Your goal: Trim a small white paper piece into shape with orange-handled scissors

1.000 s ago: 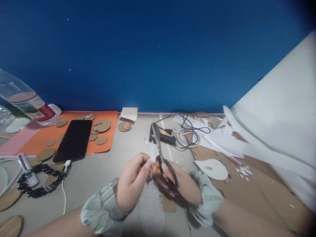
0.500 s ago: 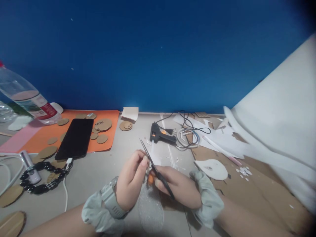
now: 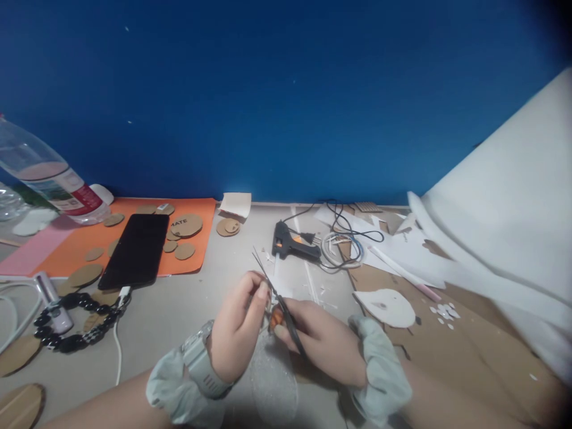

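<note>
My right hand (image 3: 328,342) is closed around scissors (image 3: 292,328) with dark handles. Their thin blades point up and to the left, slightly apart at the tips. Something orange (image 3: 276,317) shows by the right fingers, perhaps part of the handles. Just to the left, my left hand (image 3: 236,328) is closed in a pinch beside the blades. A small pale bit shows at its fingertips, too hidden to name. Beneath both hands lies a clear, rounded, textured plastic-like piece (image 3: 274,381).
Beyond my hands lies a black glue gun (image 3: 295,244) with coiled cables (image 3: 342,250). Left are a phone (image 3: 136,250), cardboard discs (image 3: 185,225), a bead bracelet (image 3: 74,342) and a bottle (image 3: 67,193). A white cut-out (image 3: 388,307) rests on cardboard (image 3: 447,345) at right.
The scissor blades are spread a little wider at the tips. My right hand has turned slightly, while my left hand stays almost in place.
</note>
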Motion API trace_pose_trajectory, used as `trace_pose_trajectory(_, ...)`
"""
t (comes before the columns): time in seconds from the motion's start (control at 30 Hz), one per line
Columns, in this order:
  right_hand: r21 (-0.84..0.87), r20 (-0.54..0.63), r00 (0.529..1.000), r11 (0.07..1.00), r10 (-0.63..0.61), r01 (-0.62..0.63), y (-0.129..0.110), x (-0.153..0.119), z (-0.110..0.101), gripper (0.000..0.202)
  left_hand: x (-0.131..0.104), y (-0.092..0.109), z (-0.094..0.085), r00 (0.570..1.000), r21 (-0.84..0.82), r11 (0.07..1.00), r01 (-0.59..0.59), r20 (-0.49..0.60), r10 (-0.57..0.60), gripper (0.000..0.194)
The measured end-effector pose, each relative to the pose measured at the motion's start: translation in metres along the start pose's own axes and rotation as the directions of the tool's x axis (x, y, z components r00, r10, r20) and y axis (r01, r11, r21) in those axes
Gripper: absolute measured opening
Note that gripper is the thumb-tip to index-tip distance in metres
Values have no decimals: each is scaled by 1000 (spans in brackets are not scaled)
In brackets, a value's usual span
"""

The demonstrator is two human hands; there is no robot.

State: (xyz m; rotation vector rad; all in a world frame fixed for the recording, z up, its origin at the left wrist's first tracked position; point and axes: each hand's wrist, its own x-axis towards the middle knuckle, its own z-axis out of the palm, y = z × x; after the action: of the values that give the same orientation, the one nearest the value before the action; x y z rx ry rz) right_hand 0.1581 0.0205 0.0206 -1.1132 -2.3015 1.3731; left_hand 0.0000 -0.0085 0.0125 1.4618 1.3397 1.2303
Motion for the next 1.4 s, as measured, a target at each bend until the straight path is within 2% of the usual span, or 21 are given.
trace_pose_trajectory(0.27, -84, -98, 995, 996, 4, -13, 4, -4, 9, 9, -3, -3, -1, 999, -52, 998, -40, 19, 41, 21)
trace_pose_trajectory(0.6, -78, -146, 989, 997, -12, 0, 2, -6, 10, 25, -8, -5, -2, 994, -142, 985, -98, 36, 104, 21)
trace_pose_trajectory(0.73, -73, -149, 989, 997, -7, -4, 3, -6, 10, 25, -8, -4, -2, 994, -109, 990, -94, 42, 99, 21)
trace_pose_trajectory(0.93, -58, -121, 992, 998, -28, 21, 4, -6, 10, 15, -7, -5, -2, 996, -86, 993, -79, 43, 83, 19)
trace_pose_trajectory(1.27, -19, -135, 990, 999, -32, 30, 4, -6, 10, 16, -7, -4, -2, 996, -75, 994, -84, 23, 86, 21)
trace_pose_trajectory(1.4, 83, -134, 991, 996, -26, 37, 4, -3, 9, 10, -4, -1, -1, 998, -89, 994, -64, 17, 66, 21)
